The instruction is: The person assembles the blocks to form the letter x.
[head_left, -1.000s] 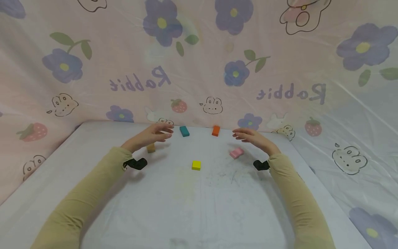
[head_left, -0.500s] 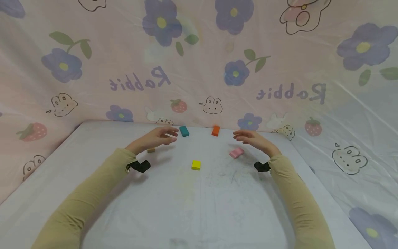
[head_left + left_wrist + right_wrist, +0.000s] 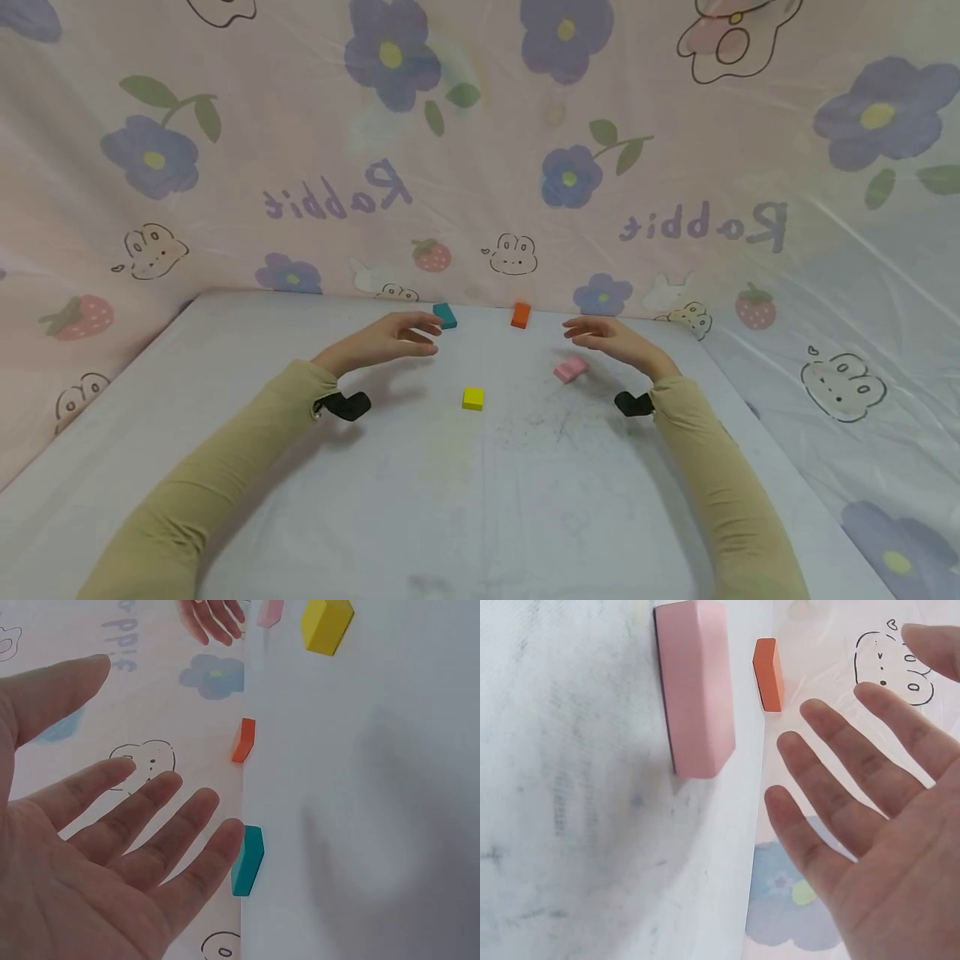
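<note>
Beige-sleeved left hand [image 3: 385, 340] and right hand [image 3: 613, 337] hover, fingers [image 3: 201, 874] spread.

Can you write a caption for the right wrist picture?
A right hand hovers empty near a pink block and an orange block on the white table.

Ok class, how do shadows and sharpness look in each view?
Head view: soft shadows fall inward of the left beige fabric sleeve and right beige fabric sleeve, on the white tabletop; left wrist view: broad, blurry-edged shadows there too, while the teal rectangular block has fairly crisp edges; right wrist view: a grey shadow beside the pink rectangular block, no obvious glare.
</note>
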Action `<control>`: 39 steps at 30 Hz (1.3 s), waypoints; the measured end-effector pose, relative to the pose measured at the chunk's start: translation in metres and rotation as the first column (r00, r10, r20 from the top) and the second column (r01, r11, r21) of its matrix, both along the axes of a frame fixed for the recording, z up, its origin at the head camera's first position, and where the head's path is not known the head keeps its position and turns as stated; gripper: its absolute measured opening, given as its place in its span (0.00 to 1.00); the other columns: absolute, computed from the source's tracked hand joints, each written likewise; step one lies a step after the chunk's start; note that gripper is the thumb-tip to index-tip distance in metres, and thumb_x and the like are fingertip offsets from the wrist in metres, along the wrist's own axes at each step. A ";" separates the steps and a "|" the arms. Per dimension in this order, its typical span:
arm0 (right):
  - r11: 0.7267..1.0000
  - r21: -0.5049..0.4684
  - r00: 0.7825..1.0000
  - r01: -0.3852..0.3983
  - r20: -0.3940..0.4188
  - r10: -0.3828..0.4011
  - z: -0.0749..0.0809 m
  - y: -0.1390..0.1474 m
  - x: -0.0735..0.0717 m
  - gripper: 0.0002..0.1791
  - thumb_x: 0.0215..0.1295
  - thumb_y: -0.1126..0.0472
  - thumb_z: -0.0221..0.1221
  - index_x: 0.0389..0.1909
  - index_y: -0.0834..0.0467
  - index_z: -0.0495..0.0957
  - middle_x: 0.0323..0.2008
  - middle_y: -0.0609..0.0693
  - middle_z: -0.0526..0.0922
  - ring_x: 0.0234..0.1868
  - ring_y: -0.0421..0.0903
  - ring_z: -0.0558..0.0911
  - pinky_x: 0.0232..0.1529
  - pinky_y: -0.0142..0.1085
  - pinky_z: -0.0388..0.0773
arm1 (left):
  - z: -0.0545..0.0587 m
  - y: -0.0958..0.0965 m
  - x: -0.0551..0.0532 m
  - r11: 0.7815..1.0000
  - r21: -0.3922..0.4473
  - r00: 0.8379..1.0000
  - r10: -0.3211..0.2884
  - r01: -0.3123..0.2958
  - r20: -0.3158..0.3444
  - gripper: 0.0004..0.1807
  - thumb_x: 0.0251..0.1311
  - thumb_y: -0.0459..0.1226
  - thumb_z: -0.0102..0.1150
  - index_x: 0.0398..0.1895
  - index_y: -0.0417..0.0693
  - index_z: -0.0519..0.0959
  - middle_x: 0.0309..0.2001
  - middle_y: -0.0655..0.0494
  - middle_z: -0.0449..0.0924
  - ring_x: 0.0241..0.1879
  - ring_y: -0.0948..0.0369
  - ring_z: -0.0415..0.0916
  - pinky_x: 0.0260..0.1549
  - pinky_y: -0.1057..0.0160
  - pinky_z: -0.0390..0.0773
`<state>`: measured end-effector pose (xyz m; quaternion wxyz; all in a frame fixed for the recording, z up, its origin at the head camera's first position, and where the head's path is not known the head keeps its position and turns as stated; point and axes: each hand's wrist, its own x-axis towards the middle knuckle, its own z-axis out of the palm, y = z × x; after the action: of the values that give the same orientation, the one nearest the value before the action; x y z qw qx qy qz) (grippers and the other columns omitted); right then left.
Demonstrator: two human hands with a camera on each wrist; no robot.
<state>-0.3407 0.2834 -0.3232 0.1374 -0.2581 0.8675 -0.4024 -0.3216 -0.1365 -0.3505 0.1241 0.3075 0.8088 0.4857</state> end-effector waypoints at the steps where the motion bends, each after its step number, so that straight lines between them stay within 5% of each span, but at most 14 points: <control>1: 1.000 -0.006 1.000 -0.002 0.002 0.002 0.000 0.000 0.000 0.23 0.72 0.62 0.52 0.65 0.65 0.65 0.61 0.66 0.70 0.63 0.60 0.67 0.62 0.59 0.59 | 0.000 0.001 0.000 1.000 -0.003 1.000 -0.001 0.001 -0.007 0.30 0.62 0.42 0.62 0.65 0.45 0.67 0.60 0.45 0.71 0.57 0.49 0.71 0.55 0.50 0.71; 13: 0.999 -0.036 0.999 -0.007 0.035 0.008 -0.004 0.001 -0.001 0.23 0.71 0.65 0.52 0.64 0.67 0.65 0.60 0.67 0.70 0.61 0.64 0.69 0.62 0.58 0.59 | -0.002 0.020 0.003 0.998 0.007 0.998 -0.061 0.061 0.009 0.32 0.60 0.39 0.64 0.66 0.44 0.66 0.61 0.43 0.69 0.59 0.44 0.69 0.53 0.53 0.73; 20: 1.000 -0.024 1.000 0.003 0.021 -0.002 -0.026 0.014 -0.019 0.25 0.70 0.57 0.55 0.64 0.60 0.67 0.60 0.66 0.71 0.61 0.56 0.71 0.63 0.56 0.60 | -0.006 0.029 0.005 0.995 0.027 0.996 -0.091 0.091 0.016 0.33 0.59 0.38 0.65 0.66 0.43 0.65 0.61 0.38 0.67 0.59 0.42 0.68 0.53 0.55 0.73; 39: 1.000 0.000 1.000 -0.015 0.015 0.015 -0.028 0.012 -0.015 0.24 0.69 0.57 0.56 0.64 0.60 0.68 0.60 0.66 0.71 0.62 0.57 0.70 0.62 0.57 0.59 | -0.017 0.044 0.009 0.988 -0.032 0.989 -0.148 0.149 0.020 0.34 0.58 0.38 0.66 0.67 0.42 0.65 0.61 0.37 0.67 0.59 0.44 0.68 0.54 0.56 0.73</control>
<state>-0.3553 0.2956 -0.3513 0.1470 -0.2617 0.8646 -0.4030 -0.3130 -0.0923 -0.3673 0.1720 0.3606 0.7905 0.4641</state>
